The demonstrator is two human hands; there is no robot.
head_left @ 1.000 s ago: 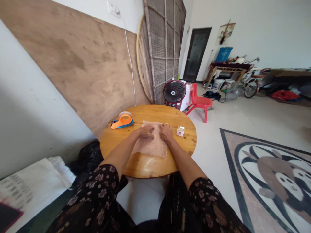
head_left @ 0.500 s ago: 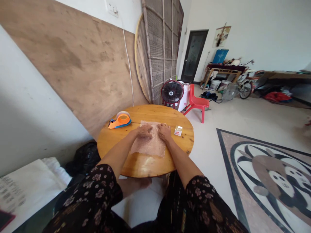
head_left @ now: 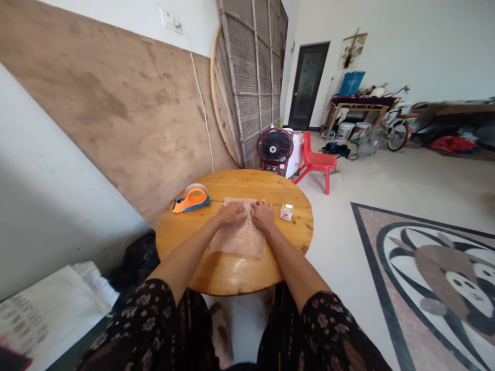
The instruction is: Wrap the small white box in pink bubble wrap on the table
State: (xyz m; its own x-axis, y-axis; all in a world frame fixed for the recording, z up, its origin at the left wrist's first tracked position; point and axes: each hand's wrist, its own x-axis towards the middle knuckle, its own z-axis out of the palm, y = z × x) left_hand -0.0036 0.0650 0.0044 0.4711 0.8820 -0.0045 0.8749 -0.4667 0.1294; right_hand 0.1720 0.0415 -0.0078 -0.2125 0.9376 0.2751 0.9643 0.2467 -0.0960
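A sheet of pinkish, see-through bubble wrap [head_left: 237, 243] lies flat on the round wooden table [head_left: 286, 186]. My left hand [head_left: 232, 213] rests on its upper left part, fingers stretched out and pressed down. On the upper right part lies my right hand [head_left: 263, 212], palm down with its fingers extended. The two hands are close together, with a narrow strip of the sheet showing between them. To the right stands a small white box [head_left: 286, 212] with a red mark. An orange and blue tape dispenser [head_left: 193, 198] with a roll of tape sits at the left.
Beyond the table are a fan [head_left: 274, 147] and a red plastic chair [head_left: 317, 161]. A large woven panel [head_left: 253, 77] leans on the wall. Black bags [head_left: 139, 255] and a white sack [head_left: 54, 309] are at the left. A panda-patterned floor panel [head_left: 444, 278] lies right.
My left hand has slid slightly right, nearer to my right hand, on the bubble wrap. The view has shifted a little. The box and tape dispenser keep their places on the table.
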